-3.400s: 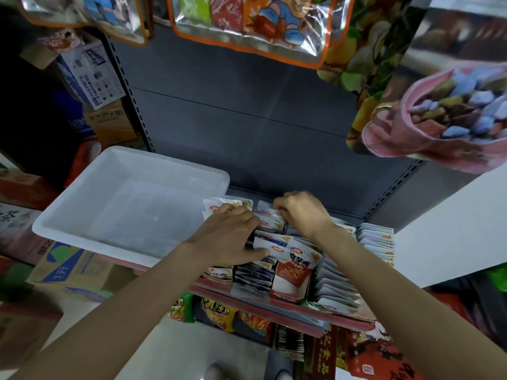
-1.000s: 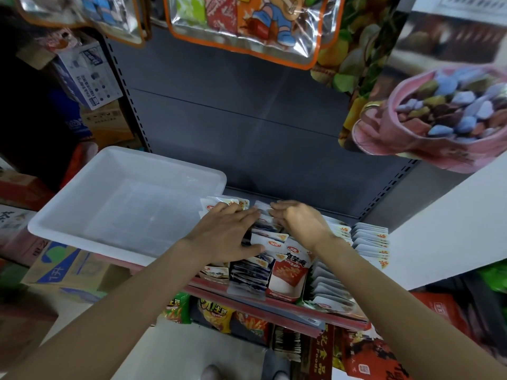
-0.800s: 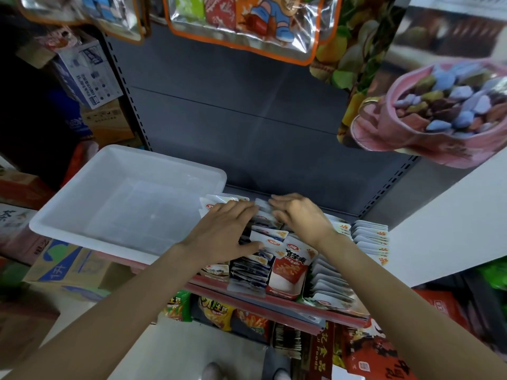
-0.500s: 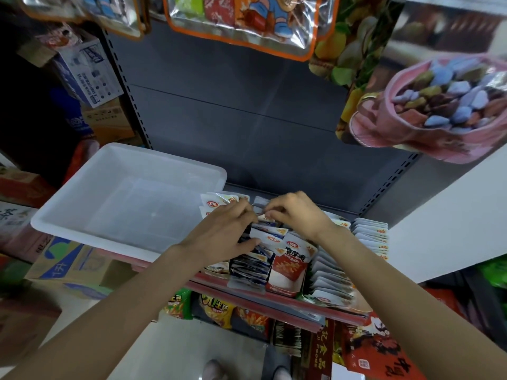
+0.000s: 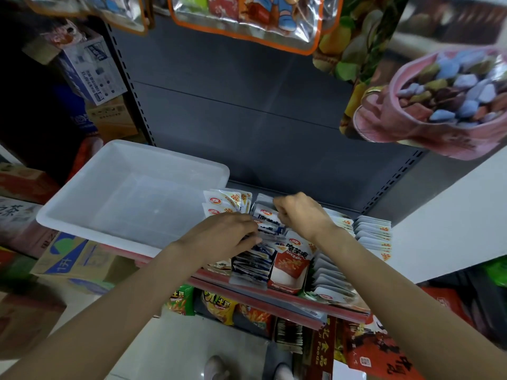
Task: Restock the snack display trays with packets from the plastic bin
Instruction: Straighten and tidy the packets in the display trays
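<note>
A white plastic bin [image 5: 82, 196] sits on the shelf at the left, and I see no packets in it. Right of it stand display trays with upright rows of snack packets. My left hand [image 5: 227, 237] lies across the row of blue packets [image 5: 253, 263], its fingers stretched over their tops. My right hand [image 5: 299, 215] is curled, and its fingertips pinch the rear packets [image 5: 264, 213] of that row. A red-and-white display box [image 5: 289, 266] stands just right of the blue row. Orange-labelled packets [image 5: 222, 202] stand behind my left hand.
Rows of white packets [image 5: 373, 234] fill the trays on the right. The grey shelf back panel [image 5: 247, 119] rises behind. Hanging bags [image 5: 247, 20] dangle overhead. Cardboard boxes [image 5: 71, 259] are stacked on the left. Chip bags [image 5: 219, 305] lie on the lower shelf.
My right hand has curled from lying flat to pinching the rear packets. My left hand stays spread over the blue row, barely shifted.
</note>
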The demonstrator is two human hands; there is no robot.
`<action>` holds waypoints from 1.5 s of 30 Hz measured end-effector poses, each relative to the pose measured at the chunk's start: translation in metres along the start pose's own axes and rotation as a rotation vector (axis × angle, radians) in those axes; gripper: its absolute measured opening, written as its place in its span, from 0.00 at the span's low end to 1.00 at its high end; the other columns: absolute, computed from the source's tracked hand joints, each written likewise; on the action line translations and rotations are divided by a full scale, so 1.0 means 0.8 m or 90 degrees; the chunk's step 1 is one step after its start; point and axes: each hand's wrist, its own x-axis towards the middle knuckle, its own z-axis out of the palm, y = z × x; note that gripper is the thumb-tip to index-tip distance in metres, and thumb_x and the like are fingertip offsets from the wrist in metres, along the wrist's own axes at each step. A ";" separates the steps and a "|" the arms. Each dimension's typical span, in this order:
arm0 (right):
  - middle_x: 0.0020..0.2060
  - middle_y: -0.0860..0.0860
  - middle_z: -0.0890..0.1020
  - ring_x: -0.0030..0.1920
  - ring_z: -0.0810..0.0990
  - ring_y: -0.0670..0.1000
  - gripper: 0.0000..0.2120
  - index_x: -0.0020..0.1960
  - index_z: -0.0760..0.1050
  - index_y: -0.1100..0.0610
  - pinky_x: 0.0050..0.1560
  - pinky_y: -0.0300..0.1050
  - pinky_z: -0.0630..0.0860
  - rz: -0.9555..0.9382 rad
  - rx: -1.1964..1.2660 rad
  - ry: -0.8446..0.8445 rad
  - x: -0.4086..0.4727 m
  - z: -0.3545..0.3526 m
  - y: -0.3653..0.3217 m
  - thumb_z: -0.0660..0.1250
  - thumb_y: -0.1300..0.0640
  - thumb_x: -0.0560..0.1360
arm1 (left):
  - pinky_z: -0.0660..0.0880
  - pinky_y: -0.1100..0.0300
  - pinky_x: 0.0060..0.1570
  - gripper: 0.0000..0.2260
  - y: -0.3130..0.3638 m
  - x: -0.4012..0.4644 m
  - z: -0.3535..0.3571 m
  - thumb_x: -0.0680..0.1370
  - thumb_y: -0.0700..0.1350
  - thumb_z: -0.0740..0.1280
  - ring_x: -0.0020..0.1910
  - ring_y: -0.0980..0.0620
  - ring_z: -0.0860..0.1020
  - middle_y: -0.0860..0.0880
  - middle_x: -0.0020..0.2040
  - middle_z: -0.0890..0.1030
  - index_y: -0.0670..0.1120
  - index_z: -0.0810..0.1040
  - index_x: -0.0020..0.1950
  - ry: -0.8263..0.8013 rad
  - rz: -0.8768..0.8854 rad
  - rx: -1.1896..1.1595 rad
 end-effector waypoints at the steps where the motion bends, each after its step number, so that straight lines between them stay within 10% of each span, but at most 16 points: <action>1: 0.34 0.55 0.73 0.35 0.70 0.57 0.19 0.32 0.56 0.51 0.35 0.46 0.67 0.007 0.002 -0.012 0.000 0.000 0.002 0.60 0.63 0.76 | 0.73 0.58 0.52 0.20 0.001 -0.001 0.000 0.82 0.56 0.53 0.56 0.50 0.76 0.50 0.59 0.78 0.46 0.77 0.59 0.004 -0.003 0.002; 5: 0.41 0.55 0.79 0.43 0.77 0.59 0.02 0.46 0.72 0.52 0.38 0.47 0.70 -0.010 0.041 -0.020 -0.003 0.000 0.003 0.63 0.55 0.77 | 0.75 0.57 0.46 0.31 -0.002 -0.006 0.004 0.76 0.61 0.41 0.50 0.51 0.78 0.50 0.52 0.80 0.47 0.79 0.56 0.021 0.006 0.015; 8: 0.47 0.58 0.80 0.49 0.78 0.60 0.08 0.55 0.73 0.55 0.39 0.45 0.66 -0.020 -0.051 -0.031 -0.002 0.004 -0.004 0.62 0.54 0.78 | 0.76 0.57 0.47 0.31 -0.002 -0.005 0.004 0.75 0.62 0.42 0.50 0.51 0.77 0.50 0.56 0.77 0.47 0.78 0.57 0.006 -0.003 -0.006; 12: 0.44 0.59 0.80 0.47 0.79 0.63 0.05 0.48 0.74 0.57 0.37 0.46 0.66 -0.014 -0.102 -0.009 0.003 0.011 -0.010 0.60 0.63 0.76 | 0.71 0.57 0.57 0.27 -0.003 0.001 0.004 0.76 0.62 0.45 0.59 0.49 0.73 0.48 0.64 0.73 0.47 0.76 0.57 -0.022 -0.010 -0.003; 20: 0.48 0.53 0.77 0.50 0.76 0.55 0.08 0.52 0.75 0.57 0.42 0.47 0.69 -0.035 -0.028 0.151 0.000 -0.010 -0.007 0.59 0.63 0.76 | 0.69 0.57 0.45 0.20 -0.009 -0.003 0.007 0.79 0.59 0.50 0.48 0.51 0.70 0.48 0.43 0.78 0.48 0.76 0.52 0.001 0.009 -0.018; 32: 0.48 0.58 0.80 0.50 0.79 0.61 0.09 0.54 0.73 0.57 0.39 0.46 0.66 -0.051 -0.140 -0.016 0.008 0.006 -0.015 0.58 0.64 0.77 | 0.69 0.58 0.48 0.24 -0.006 0.004 0.004 0.76 0.59 0.47 0.48 0.52 0.71 0.50 0.43 0.80 0.48 0.78 0.51 -0.009 0.011 -0.049; 37: 0.37 0.56 0.74 0.45 0.78 0.62 0.14 0.34 0.63 0.54 0.39 0.45 0.66 -0.021 -0.061 -0.018 0.013 0.000 -0.008 0.60 0.62 0.77 | 0.71 0.56 0.49 0.24 -0.010 0.004 0.006 0.76 0.61 0.46 0.48 0.54 0.70 0.51 0.44 0.80 0.49 0.77 0.50 -0.008 0.013 -0.047; 45: 0.50 0.57 0.81 0.50 0.79 0.60 0.15 0.63 0.71 0.53 0.40 0.46 0.69 -0.021 -0.093 0.008 0.016 0.013 -0.021 0.60 0.61 0.76 | 0.70 0.58 0.52 0.25 -0.010 0.003 0.005 0.76 0.61 0.46 0.49 0.55 0.70 0.52 0.47 0.80 0.49 0.78 0.52 -0.011 0.005 -0.037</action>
